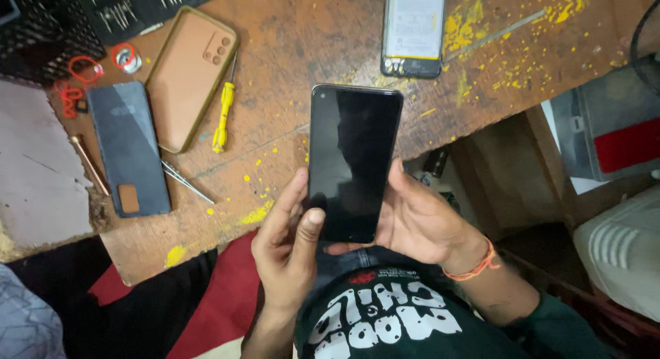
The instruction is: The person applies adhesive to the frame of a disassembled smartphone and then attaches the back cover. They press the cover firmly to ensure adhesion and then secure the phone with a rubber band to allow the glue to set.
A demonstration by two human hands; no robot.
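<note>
A black smartphone (352, 159) with a dark, blank screen is held upright over the front edge of the wooden bench (302, 42). My left hand (285, 245) grips its lower left edge, with the thumb resting on the bottom left of the glass. My right hand (419, 218) cups the phone's lower right side from behind, fingers under the back. An orange thread band (474, 266) sits on my right wrist.
On the bench lie a tan phone case (189, 73), a dark back cover (127, 146), a yellow screwdriver (223, 115), a metal pick (187, 181), red rubber bands (84, 69) and an opened phone (414, 29) at the far edge. A black tool tray (130, 8) stands far left.
</note>
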